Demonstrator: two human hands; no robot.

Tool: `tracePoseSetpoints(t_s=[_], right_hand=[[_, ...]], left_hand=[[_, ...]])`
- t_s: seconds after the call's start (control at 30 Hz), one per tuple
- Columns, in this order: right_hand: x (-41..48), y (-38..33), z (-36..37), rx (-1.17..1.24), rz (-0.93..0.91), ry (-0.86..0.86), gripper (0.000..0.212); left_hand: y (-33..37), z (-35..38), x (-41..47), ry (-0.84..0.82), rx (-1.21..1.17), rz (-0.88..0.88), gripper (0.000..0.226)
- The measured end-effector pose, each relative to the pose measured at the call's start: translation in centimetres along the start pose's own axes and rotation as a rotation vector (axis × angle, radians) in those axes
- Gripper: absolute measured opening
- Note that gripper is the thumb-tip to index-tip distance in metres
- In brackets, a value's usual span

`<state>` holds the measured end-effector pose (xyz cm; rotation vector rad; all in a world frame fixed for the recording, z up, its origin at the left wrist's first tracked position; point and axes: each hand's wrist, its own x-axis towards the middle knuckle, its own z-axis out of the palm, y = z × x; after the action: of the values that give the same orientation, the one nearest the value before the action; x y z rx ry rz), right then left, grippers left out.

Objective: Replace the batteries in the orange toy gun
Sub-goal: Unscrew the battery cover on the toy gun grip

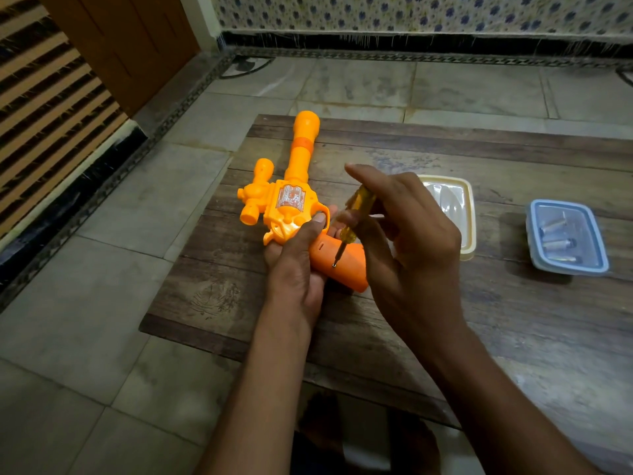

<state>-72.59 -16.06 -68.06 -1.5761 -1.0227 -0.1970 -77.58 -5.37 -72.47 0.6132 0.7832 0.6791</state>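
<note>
The left hand point(294, 265) gripped the orange toy gun point(291, 207) over the wooden table point(212, 296). The right hand point(411, 234) pinched a yellow-handled screwdriver point(358, 210), its tip set on a screw point(334, 265) in the gun's handle. Further right sat a cream tub point(467, 214) and a blue container point(597, 245) holding batteries point(556, 243).

Bare tabletop point(445, 337) lies near the person; a cream container point(467, 214) and blue container point(599, 248) stand right.

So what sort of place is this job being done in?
Probably a room in a home, not a workshop: a low wooden table on a stone-tiled floor, a floral-patterned wall behind, and a wooden door at far left.
</note>
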Motion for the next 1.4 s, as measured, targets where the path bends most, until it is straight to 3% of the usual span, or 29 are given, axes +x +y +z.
tracePoseSetpoints(t_s=[0.17,0.33,0.47,0.6,0.7,0.93,1.23,1.4], right_hand=[[-0.3,0.0,-0.2,0.117,0.039,-0.042,0.042],[-0.2,-0.1,0.0,-0.001,-0.007,-0.01,0.03],[-0.3,0.4,0.0,0.104,0.034,-0.023,0.047],[-0.3,0.1,-0.1,0.116,0.027,-0.045,0.041],[-0.2,0.1,-0.1,0.016,0.0,-0.014,0.041],[-0.4,0.6,-0.2,0.041,-0.018,-0.004,0.047],[-0.5,0.6,-0.2,0.083,-0.008,0.084,0.033],[-0.7,1.3,-0.3,-0.038,-0.044,0.126,0.018]], left_hand=[[0.0,-0.2,0.2,0.046,0.003,-0.006,0.057],[0.1,0.2,-0.3,-0.027,0.003,0.023,0.034],[0.1,0.2,-0.3,-0.031,-0.004,0.027,0.035],[0.4,0.4,-0.6,-0.004,-0.031,0.018,0.049],[0.5,0.7,-1.0,-0.017,-0.05,0.008,0.039],[0.7,0.9,-0.9,-0.009,-0.053,-0.01,0.026],[0.8,0.9,-0.7,-0.01,-0.063,-0.019,0.029],[1.0,0.3,-0.2,-0.012,-0.067,-0.015,0.032]])
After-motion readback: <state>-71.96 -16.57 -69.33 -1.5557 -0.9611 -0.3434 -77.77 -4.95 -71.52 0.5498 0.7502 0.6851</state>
